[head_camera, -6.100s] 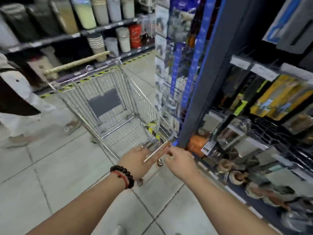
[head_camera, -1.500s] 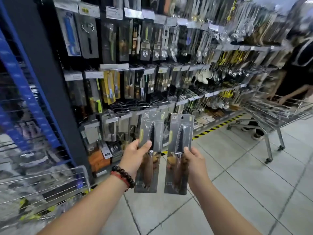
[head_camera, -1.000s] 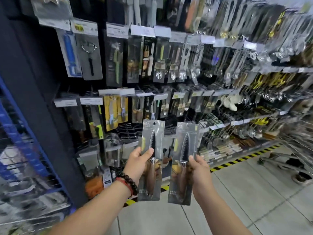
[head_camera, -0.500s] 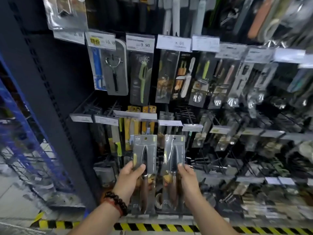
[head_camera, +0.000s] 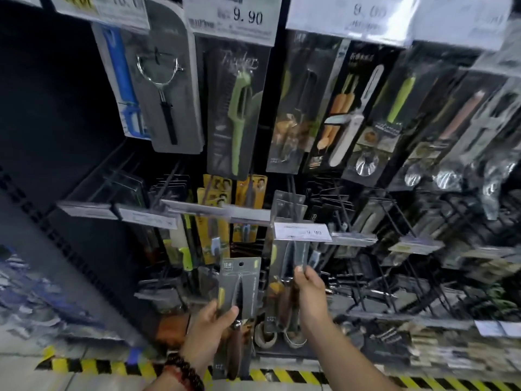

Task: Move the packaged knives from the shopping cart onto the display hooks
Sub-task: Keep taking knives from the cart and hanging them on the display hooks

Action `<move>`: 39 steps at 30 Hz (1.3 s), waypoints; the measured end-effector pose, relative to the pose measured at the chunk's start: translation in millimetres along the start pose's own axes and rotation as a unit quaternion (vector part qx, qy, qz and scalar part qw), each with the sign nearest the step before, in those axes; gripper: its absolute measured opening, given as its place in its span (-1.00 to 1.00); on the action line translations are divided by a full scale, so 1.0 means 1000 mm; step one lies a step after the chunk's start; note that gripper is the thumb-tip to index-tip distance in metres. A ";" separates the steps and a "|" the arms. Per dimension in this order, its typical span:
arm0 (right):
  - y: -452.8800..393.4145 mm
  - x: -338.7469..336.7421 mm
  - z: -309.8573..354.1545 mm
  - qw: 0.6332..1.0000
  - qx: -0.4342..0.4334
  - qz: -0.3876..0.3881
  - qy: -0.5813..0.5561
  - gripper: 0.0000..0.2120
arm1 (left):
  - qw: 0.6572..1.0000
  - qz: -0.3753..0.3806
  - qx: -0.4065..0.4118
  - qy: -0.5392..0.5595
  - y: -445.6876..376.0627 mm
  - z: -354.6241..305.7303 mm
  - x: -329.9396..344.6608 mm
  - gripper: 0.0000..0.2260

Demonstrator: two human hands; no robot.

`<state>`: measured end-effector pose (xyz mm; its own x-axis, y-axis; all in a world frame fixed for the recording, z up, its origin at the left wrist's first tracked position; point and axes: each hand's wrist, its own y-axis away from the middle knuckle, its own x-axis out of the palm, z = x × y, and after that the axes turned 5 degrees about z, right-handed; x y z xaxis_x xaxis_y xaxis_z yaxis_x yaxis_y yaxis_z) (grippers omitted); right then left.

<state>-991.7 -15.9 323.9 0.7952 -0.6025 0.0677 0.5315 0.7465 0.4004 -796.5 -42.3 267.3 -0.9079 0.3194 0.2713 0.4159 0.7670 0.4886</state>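
I face a dark pegboard wall of hooks. My left hand [head_camera: 212,331] grips a grey packaged knife [head_camera: 239,283] with a dark blade and brown handle, held upright below the hooks. My right hand [head_camera: 308,292] pinches a second packaged knife [head_camera: 284,277] and holds it up under the hook [head_camera: 293,198] that carries the white 9.90 price tag [head_camera: 303,231]. This pack's top is hidden behind the tag, where other grey packs hang. The shopping cart is out of view.
Packaged peelers [head_camera: 239,108] hang on the row above, yellow-carded tools [head_camera: 214,221] left of the target hook, bare black hooks [head_camera: 394,221] to its right. Yellow-black floor tape [head_camera: 282,375] runs along the shelf base. A blue wire rack [head_camera: 33,292] stands at the left.
I stepped closer to the wall. My right hand raised its knife pack up to the tagged hook, while the left hand stayed lower with its pack.
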 end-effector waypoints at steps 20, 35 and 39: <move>-0.037 -0.008 -0.006 0.998 -0.013 0.022 -0.065 -0.64 | 0.998 -0.040 -0.019 0.037 -0.038 -0.001 0.012 -0.43; -0.032 -0.008 -0.010 0.997 -0.043 0.024 -0.051 -0.66 | 0.997 -0.055 -0.017 0.056 -0.035 -0.010 0.016 -0.83; -0.027 -0.005 -0.007 0.997 -0.041 0.016 -0.060 -0.78 | 0.998 -0.047 -0.012 0.046 -0.034 -0.008 0.014 -0.83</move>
<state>-1007.8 -31.3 306.1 0.7749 -0.6029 0.1895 0.5318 0.7841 0.3200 -823.1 -68.4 261.1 -0.9347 0.1929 0.2984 0.3311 0.7775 0.5347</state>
